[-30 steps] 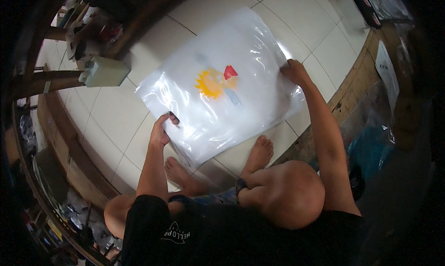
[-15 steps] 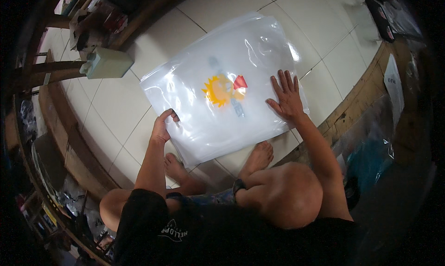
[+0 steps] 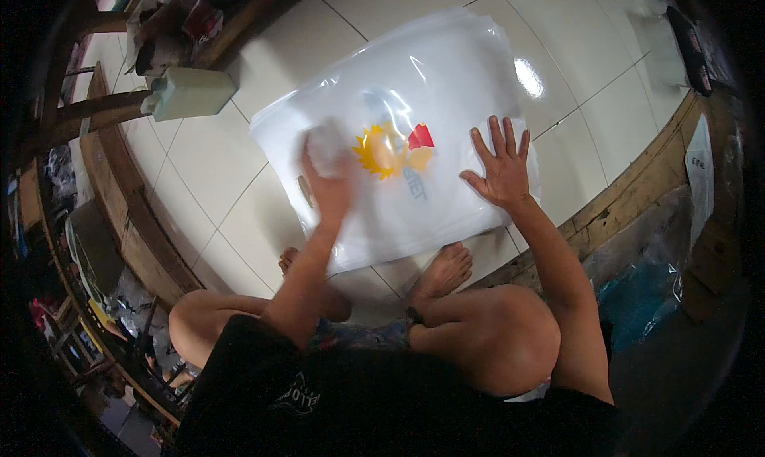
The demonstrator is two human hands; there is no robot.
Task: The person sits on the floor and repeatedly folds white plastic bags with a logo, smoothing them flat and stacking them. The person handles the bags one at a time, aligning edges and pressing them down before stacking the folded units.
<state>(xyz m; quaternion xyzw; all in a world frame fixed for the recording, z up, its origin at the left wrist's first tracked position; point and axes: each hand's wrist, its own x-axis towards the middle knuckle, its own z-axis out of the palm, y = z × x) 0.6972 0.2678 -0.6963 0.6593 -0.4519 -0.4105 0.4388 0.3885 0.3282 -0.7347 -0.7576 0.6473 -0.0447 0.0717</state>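
Note:
A stack of glossy translucent white plastic bags (image 3: 446, 74) lies flat on the tiled floor in front of my feet. Its top bag carries a yellow spiky print with a red patch and faint blue lettering. My right hand (image 3: 502, 166) presses flat on the right side of the stack, fingers spread. Over the left part, beside the yellow print, is my left hand (image 3: 325, 170), smeared by motion. I cannot make out its fingers or whether it touches the plastic. An oval slot, like a handle hole, shows near the left edge by that hand.
A pale jerrycan (image 3: 191, 94) stands at the upper left by wooden beams (image 3: 119, 110). Along the right runs a wooden plank edge (image 3: 613, 210), with clear and teal plastic wrapping (image 3: 641, 298) beyond it. White floor tiles (image 3: 211, 166) surround the stack. My bare feet (image 3: 446, 270) are at its near edge.
My left hand has let go of the stack's left edge and moved right and up over the bags. The right hand stays spread on the right side. The view has shifted slightly.

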